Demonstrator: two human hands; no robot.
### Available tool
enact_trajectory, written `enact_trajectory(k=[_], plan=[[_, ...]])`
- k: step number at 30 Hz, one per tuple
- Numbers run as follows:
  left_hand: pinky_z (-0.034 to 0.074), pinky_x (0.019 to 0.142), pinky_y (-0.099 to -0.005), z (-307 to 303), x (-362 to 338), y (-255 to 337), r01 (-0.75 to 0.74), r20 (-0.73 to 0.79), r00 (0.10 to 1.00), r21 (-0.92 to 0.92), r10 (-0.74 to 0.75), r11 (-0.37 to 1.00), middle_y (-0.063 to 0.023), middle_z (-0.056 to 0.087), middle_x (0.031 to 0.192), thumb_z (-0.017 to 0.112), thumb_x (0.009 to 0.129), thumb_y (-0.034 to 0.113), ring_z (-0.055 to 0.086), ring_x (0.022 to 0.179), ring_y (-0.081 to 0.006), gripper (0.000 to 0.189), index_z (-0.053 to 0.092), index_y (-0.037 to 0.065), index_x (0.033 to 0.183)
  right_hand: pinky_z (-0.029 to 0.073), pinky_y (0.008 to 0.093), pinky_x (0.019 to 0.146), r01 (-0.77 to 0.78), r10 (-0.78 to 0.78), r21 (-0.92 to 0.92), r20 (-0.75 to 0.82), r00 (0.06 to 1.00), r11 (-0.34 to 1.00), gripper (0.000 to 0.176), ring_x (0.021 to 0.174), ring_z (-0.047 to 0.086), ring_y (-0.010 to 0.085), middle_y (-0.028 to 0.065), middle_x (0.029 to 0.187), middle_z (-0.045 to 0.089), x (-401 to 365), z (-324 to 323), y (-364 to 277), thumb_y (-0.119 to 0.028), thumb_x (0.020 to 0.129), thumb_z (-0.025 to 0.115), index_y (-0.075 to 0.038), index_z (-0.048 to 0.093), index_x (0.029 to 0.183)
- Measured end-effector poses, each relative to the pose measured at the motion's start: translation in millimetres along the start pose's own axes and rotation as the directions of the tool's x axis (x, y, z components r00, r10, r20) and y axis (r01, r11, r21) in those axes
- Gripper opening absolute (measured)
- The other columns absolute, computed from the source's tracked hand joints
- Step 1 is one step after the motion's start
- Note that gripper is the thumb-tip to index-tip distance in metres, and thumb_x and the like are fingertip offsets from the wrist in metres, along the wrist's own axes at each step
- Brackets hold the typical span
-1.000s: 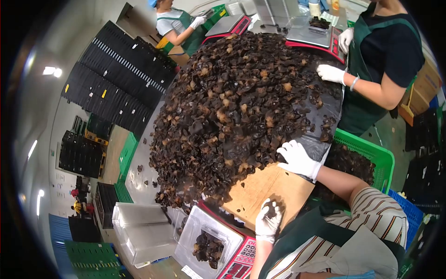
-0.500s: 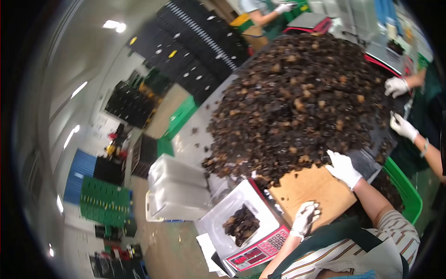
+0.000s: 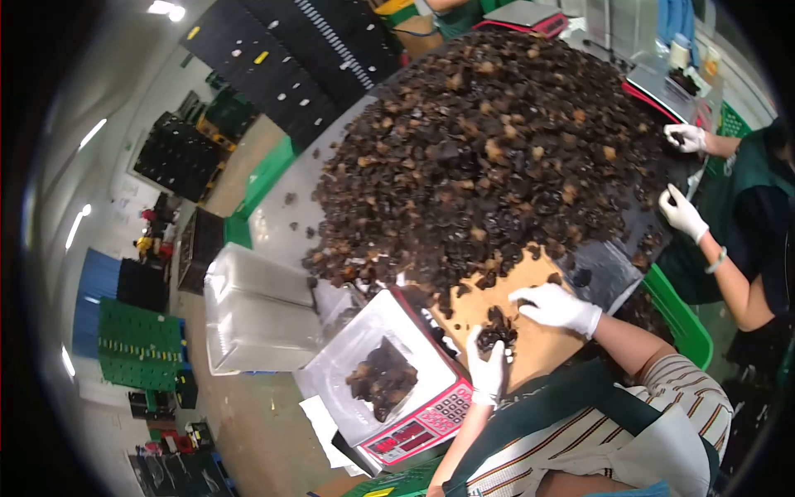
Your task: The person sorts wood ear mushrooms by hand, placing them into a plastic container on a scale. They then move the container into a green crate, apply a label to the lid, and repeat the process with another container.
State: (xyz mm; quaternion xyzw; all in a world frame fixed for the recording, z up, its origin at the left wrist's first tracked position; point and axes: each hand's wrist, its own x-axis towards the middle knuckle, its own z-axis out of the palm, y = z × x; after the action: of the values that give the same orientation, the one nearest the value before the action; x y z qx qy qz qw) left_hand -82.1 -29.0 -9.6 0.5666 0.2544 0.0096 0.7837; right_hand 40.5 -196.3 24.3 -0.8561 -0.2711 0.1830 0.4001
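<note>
My left hand [image 3: 487,369], in a white glove, is closed around a small clump of dark wood ear mushrooms [image 3: 497,330] above a tan cutting board [image 3: 534,352]. Just across the board, my right hand [image 3: 556,309], also gloved, reaches toward the clump with its fingers stretched out and nothing visible in them. A large heap of wood ear mushrooms [image 3: 489,157] covers the table beyond the board. To the left of the board stands a red and white digital scale [image 3: 422,422]. On it sits a clear plastic tray [image 3: 331,373] with more mushrooms inside.
Stacked clear containers [image 3: 261,311] stand left of the scale. A green crate [image 3: 679,323] is below the table's right edge. At right, a co-worker's gloved hands [image 3: 683,214] work at the heap near another scale [image 3: 662,91]. A third scale [image 3: 522,16] is at the back.
My left hand has moved up over the board and now holds a clump of mushrooms. My right hand has come from the heap's edge onto the board. The view has shifted.
</note>
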Motion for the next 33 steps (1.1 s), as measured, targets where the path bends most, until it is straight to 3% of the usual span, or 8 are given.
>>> enact_trajectory(k=[6, 7, 9, 12, 17, 21, 30, 33], plan=[[0.054, 0.055, -0.0272, -7, 8, 5, 0.232, 0.118, 0.969, -0.136, -0.217, 0.963, -0.0101, 0.06, 0.115, 0.057, 0.092, 0.011, 0.063, 0.064, -0.0184, 0.048, 0.042, 0.012, 0.137, 0.05, 0.0346, 0.068, -0.013, 0.036, 0.182, -0.124, 0.992, 0.983, 0.027, 0.073, 0.065, 0.0269, 0.0169, 0.085, 0.067, -28, -11, 46, -0.017, 0.087, 0.058, -0.002, 0.065, 0.108], [0.054, 0.056, -0.0279, -7, 8, 11, 0.306, 0.181, 0.949, -0.323, -0.259, 0.896, -0.0094, 0.059, 0.118, 0.057, 0.092, 0.012, 0.064, 0.066, -0.019, 0.047, 0.042, 0.012, 0.137, 0.049, 0.029, 0.064, -0.265, 0.281, 0.421, 0.026, 0.959, 0.867, 0.024, 0.07, 0.062, 0.0153, 0.0089, 0.082, 0.066, -31, -21, 25, -0.016, 0.088, 0.058, -0.002, 0.066, 0.107], [0.057, 0.062, -0.0308, -6, 10, 14, 0.421, 0.297, 0.907, -0.612, -0.3, 0.669, -0.0081, 0.057, 0.125, 0.056, 0.092, 0.013, 0.066, 0.08, -0.0216, 0.047, 0.042, 0.012, 0.137, 0.048, 0.0262, 0.063, -0.271, 0.301, 0.616, 0.057, 0.952, 0.74, 0.022, 0.07, 0.058, 0.0102, 0.0047, 0.082, 0.065, -35, -18, 21, -0.014, 0.089, 0.057, -0.002, 0.067, 0.106], [0.058, 0.069, -0.0327, -10, 6, 19, 0.451, 0.427, 0.879, -0.604, -0.211, 0.657, -0.0083, 0.058, 0.124, 0.056, 0.092, 0.012, 0.065, 0.094, -0.0239, 0.048, 0.042, 0.013, 0.138, 0.046, 0.0231, 0.062, -0.22, 0.265, 0.754, 0.063, 0.962, 0.619, 0.02, 0.069, 0.055, 0.0072, 0.0019, 0.088, 0.064, -35, -8, 26, -0.013, 0.092, 0.054, -0.003, 0.067, 0.103], [0.048, 0.096, -0.0507, 1, -6, 29, 0.194, 0.235, 0.968, -0.465, -0.091, 0.864, -0.0129, 0.049, 0.131, 0.059, 0.085, -0.001, 0.056, 0.11, -0.0314, 0.055, 0.038, 0.009, 0.135, 0.044, 0.0216, 0.062, -0.218, 0.258, 0.912, 0.13, 0.957, 0.347, 0.021, 0.074, 0.052, 0.0061, 0.0005, 0.099, 0.063, -32, -5, 16, -0.014, 0.092, 0.052, -0.006, 0.066, 0.107], [0.047, 0.098, -0.0498, 3, -10, 30, 0.044, 0.161, 0.987, -0.323, 0.009, 0.945, -0.0138, 0.046, 0.133, 0.058, 0.084, -0.005, 0.049, 0.119, -0.0281, 0.055, 0.038, 0.007, 0.134, 0.044, 0.0218, 0.063, -0.234, 0.254, 0.943, 0.173, 0.952, 0.235, 0.021, 0.077, 0.051, 0.0058, -0.0007, 0.104, 0.062, -31, -4, 18, -0.017, 0.093, 0.054, -0.007, 0.064, 0.109], [0.056, 0.068, -0.0331, 4, -13, 28, 0.185, 0.196, 0.974, -0.375, -0.117, 0.909, -0.0142, 0.053, 0.127, 0.055, 0.09, 0.001, 0.066, 0.086, -0.0268, 0.059, 0.03, 0.01, 0.142, 0.053, 0.0369, 0.083, -0.23, 0.268, 0.973, 0.22, 0.938, 0.008, 0.027, 0.098, 0.061, 0.0206, 0.0119, 0.11, 0.062, -29, -4, 7, -0.018, 0.095, 0.051, -0.001, 0.056, 0.115], [0.05, 0.053, -0.0227, -3, -8, 23, 0.301, 0.196, 0.951, -0.407, -0.239, 0.863, -0.0124, 0.058, 0.12, 0.056, 0.092, 0.007, 0.062, 0.069, -0.0158, 0.063, 0.025, 0.013, 0.147, 0.053, 0.0413, 0.087, -0.255, 0.19, 0.961, 0.271, 0.944, -0.105, 0.029, 0.099, 0.062, 0.026, 0.0172, 0.113, 0.061, -29, -4, 5, -0.018, 0.095, 0.051, 0.002, 0.055, 0.116]])
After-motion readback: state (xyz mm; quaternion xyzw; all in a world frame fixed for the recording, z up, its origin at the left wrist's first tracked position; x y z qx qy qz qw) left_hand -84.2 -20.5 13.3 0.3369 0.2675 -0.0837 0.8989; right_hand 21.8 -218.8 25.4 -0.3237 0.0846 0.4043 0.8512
